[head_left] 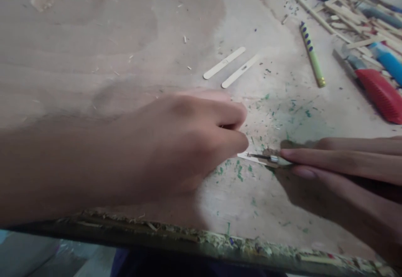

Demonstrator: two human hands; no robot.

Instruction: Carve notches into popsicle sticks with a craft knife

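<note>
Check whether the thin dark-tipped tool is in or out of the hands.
In: the right hand grips the tool behind its metal collar, tip near a pale stick.

head view | worn, facing forward-down | close above left hand (191,138), right hand (351,164), tabletop (78,55)

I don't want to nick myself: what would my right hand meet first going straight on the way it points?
Probably your left hand, just past the tip of the slim tool in your right hand; the pale stick shows beside the tip, and depth is unclear, so that might come first.
</note>
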